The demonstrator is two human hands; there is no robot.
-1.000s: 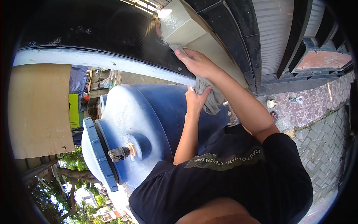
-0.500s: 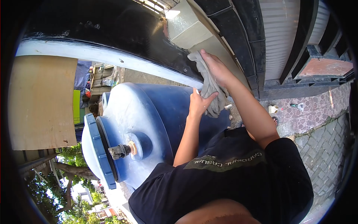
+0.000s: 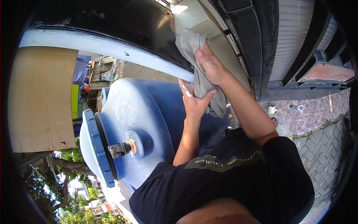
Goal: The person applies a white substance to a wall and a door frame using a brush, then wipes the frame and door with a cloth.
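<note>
A crumpled grey cloth hangs between my two hands, its bunched upper end against the dark panel. My right hand grips the upper part, thumb on the near side and the other fingers partly hidden by the fabric. Lower down, my left hand has its thumb across the cloth, with fingers stretched toward the end of a white-painted beam. White paint smears one of those fingers. Above the beam runs a glossy black panel, with a pale grey post at its right end.
A large blue water tank stands close below my hands, with a ribbed lid and a pipe fitting. A plywood board is at the left. Dark roof tiles rise on the right, above stone paving.
The cloth's upper end has moved up and left along the panel. My right thumb now shows over it. My left hand has shifted slightly left, its fingers straighter.
</note>
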